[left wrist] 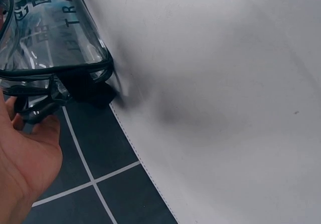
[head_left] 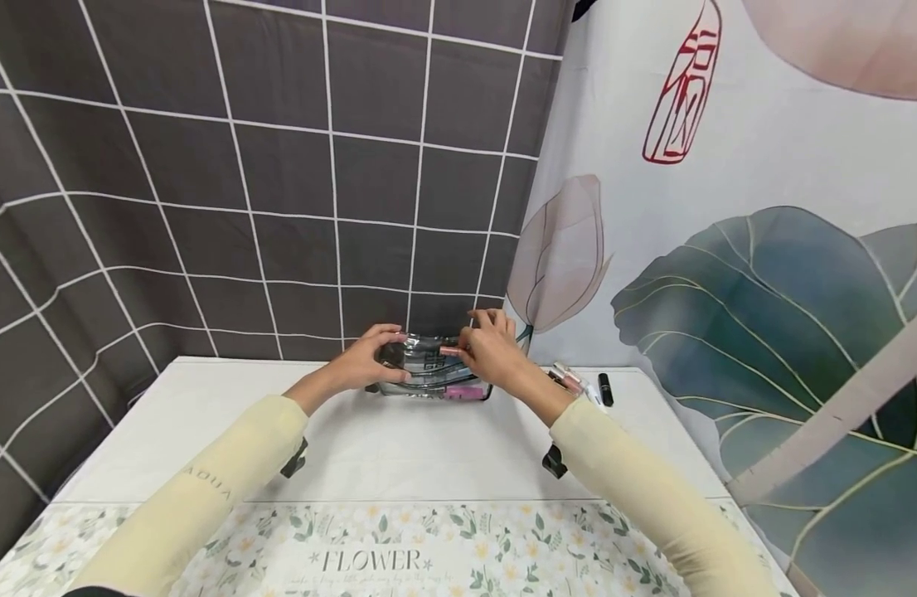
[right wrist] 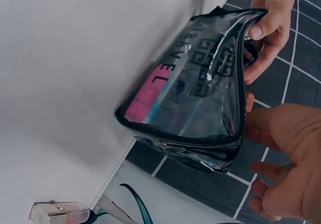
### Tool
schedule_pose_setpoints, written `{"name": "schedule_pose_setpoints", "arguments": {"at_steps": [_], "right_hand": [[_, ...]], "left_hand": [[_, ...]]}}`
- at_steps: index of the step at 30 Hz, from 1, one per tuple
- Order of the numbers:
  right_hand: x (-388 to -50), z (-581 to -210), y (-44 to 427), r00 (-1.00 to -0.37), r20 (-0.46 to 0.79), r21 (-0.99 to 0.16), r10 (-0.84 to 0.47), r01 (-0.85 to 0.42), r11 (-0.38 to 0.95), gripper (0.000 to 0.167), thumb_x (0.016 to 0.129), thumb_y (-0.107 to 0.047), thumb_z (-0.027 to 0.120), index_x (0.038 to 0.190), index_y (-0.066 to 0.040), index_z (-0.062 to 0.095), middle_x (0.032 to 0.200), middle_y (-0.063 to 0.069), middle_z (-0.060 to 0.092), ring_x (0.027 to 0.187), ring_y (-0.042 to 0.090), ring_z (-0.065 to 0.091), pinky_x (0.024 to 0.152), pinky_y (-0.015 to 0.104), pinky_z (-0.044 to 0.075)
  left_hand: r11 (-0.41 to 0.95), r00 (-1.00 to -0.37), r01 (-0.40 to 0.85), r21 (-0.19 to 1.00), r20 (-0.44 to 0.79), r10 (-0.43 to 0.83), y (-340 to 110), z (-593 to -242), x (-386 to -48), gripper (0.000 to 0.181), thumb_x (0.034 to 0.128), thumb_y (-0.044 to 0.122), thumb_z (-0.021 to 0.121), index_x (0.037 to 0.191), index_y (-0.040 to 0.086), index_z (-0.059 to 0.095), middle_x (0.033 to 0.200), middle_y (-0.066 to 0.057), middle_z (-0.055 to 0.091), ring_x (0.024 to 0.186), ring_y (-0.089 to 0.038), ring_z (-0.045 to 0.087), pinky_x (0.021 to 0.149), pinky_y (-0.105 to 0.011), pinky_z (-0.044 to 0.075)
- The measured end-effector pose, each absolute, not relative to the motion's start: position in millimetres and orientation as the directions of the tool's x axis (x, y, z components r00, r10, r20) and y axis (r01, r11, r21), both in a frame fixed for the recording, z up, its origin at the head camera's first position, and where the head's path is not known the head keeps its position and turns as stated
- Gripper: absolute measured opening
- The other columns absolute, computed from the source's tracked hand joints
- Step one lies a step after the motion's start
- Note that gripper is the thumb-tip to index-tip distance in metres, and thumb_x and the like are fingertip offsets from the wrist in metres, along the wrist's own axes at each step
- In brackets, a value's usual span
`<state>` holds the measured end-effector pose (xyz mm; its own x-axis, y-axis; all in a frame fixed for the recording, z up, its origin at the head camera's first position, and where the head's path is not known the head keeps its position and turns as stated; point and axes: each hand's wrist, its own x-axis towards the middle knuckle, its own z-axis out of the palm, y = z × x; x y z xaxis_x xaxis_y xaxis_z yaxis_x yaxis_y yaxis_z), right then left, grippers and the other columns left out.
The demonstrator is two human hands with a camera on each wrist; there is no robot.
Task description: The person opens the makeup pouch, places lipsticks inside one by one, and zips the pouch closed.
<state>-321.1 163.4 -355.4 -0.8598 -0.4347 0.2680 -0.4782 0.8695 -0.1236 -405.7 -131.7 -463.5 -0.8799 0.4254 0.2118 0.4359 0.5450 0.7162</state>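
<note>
The left hand (head_left: pixel 363 362) pinches the clear bag (right wrist: pixel 213 103) by its edge; the right hand (head_left: pixel 494 352) holds a small tube (right wrist: pixel 250 102) beside the bag's opening.

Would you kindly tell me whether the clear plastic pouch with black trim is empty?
Not empty: a pink object shows through the clear plastic pouch, behind its lettering.

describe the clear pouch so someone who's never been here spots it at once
Look along the far edge of the white table, by the dark gridded cloth. There, left of the small cosmetics, sits a transparent pouch. Unlike them, it is bigger, black-edged and printed TRAVEL, with a pink item showing inside.
</note>
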Motion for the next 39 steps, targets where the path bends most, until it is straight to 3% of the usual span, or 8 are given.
{"name": "schedule_pose_setpoints", "arguments": {"at_steps": [7,15,21,28,32,36,39], "right_hand": [[-321.0,-358.9,164.6,-0.864,0.253,-0.128,-0.436,-0.476,0.870,0.014,0.109,-0.019,0.076,0.113,-0.009,0.085,0.171,0.029,0.050,0.156,0.054,0.037,0.122,0.071,0.035],[-323.9,-357.4,170.7,-0.859,0.272,-0.175,-0.434,-0.487,0.856,0.014,0.110,-0.017,0.073,0.114,-0.009,0.083,0.171,0.031,0.049,0.158,0.056,0.035,0.121,0.071,0.033],[-325.6,-361.0,177.5,-0.859,0.315,-0.236,-0.404,-0.483,0.843,0.017,0.112,-0.016,0.066,0.112,-0.007,0.080,0.168,0.031,0.052,0.157,0.057,0.036,0.124,0.075,0.032],[-329.1,-361.8,195.8,-0.901,0.319,-0.317,-0.293,-0.393,0.863,0.018,0.113,-0.015,0.061,0.114,-0.005,0.076,0.173,0.029,0.046,0.157,0.055,0.035,0.122,0.070,0.032],[-328.1,-364.0,210.2,-0.931,0.273,-0.325,-0.244,-0.328,0.887,0.021,0.111,-0.014,0.060,0.116,-0.002,0.076,0.174,0.032,0.042,0.157,0.054,0.033,0.123,0.070,0.031],[-326.8,-370.6,225.8,-0.954,0.220,-0.288,-0.203,-0.262,0.921,0.023,0.110,-0.014,0.062,0.117,0.001,0.078,0.166,0.035,0.048,0.153,0.055,0.036,0.122,0.070,0.031],[-327.2,-376.2,236.9,-0.968,0.184,-0.242,-0.168,-0.211,0.947,0.021,0.107,-0.016,0.065,0.108,-0.002,0.079,0.162,0.034,0.051,0.150,0.055,0.038,0.121,0.070,0.032]], "left_hand": [[0.557,-0.888,0.416,0.719,0.189,0.418,-130.8,-459.1,-396.2,0.089,0.0817,0.050,0.099,0.159,0.021,0.065,0.177,0.004,0.043,0.166,-0.031,0.041,0.135,-0.060,0.037],[0.547,-0.870,0.447,0.708,0.201,0.451,-132.6,-451.7,-394.7,0.091,0.0846,0.050,0.097,0.160,0.015,0.063,0.178,-0.004,0.041,0.165,-0.035,0.040,0.134,-0.060,0.038],[0.530,-0.892,0.388,0.754,0.162,0.422,-134.9,-467.6,-411.2,0.092,0.0786,0.053,0.102,0.158,0.022,0.066,0.177,0.005,0.041,0.168,-0.031,0.037,0.136,-0.061,0.035],[0.498,-0.880,0.413,0.762,0.194,0.433,-136.4,-480.6,-424.5,0.099,0.0721,0.065,0.103,0.155,0.023,0.069,0.175,0.002,0.044,0.167,-0.040,0.038,0.134,-0.071,0.035],[0.533,-0.883,0.413,0.738,0.183,0.432,-135.6,-470.4,-412.0,0.094,0.0780,0.061,0.100,0.157,0.024,0.066,0.176,0.002,0.042,0.167,-0.037,0.038,0.133,-0.068,0.037],[0.531,-0.860,0.458,0.713,0.203,0.468,-135.2,-454.4,-394.0,0.089,0.0878,0.054,0.094,0.161,0.015,0.062,0.177,-0.006,0.040,0.164,-0.039,0.040,0.130,-0.059,0.043],[0.519,-0.848,0.473,0.712,0.207,0.488,-134.0,-448.4,-388.9,0.089,0.0898,0.051,0.092,0.162,0.010,0.060,0.178,-0.012,0.038,0.164,-0.043,0.039,0.130,-0.060,0.043]]}}
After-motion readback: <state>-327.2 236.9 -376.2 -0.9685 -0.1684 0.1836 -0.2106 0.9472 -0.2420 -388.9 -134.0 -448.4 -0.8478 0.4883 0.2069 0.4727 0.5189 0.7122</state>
